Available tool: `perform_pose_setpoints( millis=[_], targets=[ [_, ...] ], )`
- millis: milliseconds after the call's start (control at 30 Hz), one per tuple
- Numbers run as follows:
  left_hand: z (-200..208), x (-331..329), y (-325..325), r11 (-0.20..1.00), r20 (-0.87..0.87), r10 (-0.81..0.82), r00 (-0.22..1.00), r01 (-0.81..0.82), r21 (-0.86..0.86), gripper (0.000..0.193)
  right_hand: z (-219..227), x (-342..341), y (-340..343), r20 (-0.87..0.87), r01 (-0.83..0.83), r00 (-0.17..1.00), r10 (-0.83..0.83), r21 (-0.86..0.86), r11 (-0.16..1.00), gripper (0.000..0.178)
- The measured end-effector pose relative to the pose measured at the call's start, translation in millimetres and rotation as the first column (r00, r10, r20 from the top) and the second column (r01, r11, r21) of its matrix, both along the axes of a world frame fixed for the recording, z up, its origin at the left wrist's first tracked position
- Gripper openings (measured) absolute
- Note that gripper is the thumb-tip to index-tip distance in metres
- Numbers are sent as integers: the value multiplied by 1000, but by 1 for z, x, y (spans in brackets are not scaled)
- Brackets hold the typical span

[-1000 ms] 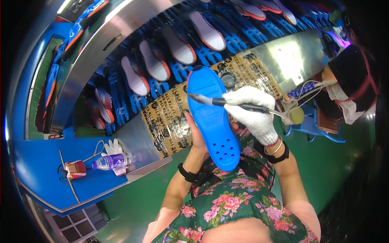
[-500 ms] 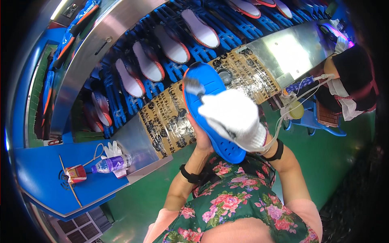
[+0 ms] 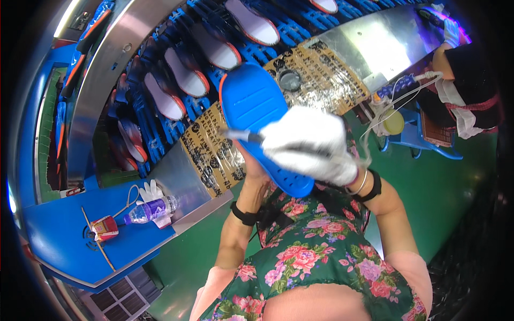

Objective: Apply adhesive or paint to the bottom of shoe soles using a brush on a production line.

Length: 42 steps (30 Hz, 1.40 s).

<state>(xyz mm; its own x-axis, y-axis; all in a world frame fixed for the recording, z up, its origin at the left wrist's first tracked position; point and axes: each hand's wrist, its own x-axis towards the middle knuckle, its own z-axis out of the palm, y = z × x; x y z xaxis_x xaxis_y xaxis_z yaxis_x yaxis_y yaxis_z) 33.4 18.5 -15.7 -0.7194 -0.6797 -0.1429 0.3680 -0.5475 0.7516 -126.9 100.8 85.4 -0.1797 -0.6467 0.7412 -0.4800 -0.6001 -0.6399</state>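
Blue all over its face, the shoe sole is held up over the near edge of the taped bench. The bare left hand holds it from below. The gloved right hand grips a brush, with its blurry tip by the sole's left edge. The brushing looks partway done, but which spots are covered is too hard to tell. Pale shoe bottoms with red rims sit on the blue rack; whether they are finished does not show.
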Motion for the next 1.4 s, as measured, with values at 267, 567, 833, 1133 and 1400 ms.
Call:
perform_pose_setpoints(
  millis=[267,567,833,1133,1400],
  targets=[
    [-21,12,-12,1000,96,-23,995,24,-10,105,-10,7,5,-149,13,989,-19,-38,999,26],
    [-35,20,-34,863,-624,14,782,306,403,101,-26,17,4,-126,-5,992,-6,-93,996,24],
    [-5,9,-45,967,-284,-86,955,148,207,124,-23,8,9,-146,63,987,-64,-11,998,23],
    [2,-2,-50,970,-357,-107,928,177,169,125,-34,8,13,-80,25,997,-23,28,999,23],
    [-11,-4,-67,957,-540,-209,815,285,61,118,-42,9,20,150,-94,986,76,117,989,17]
  ],
)
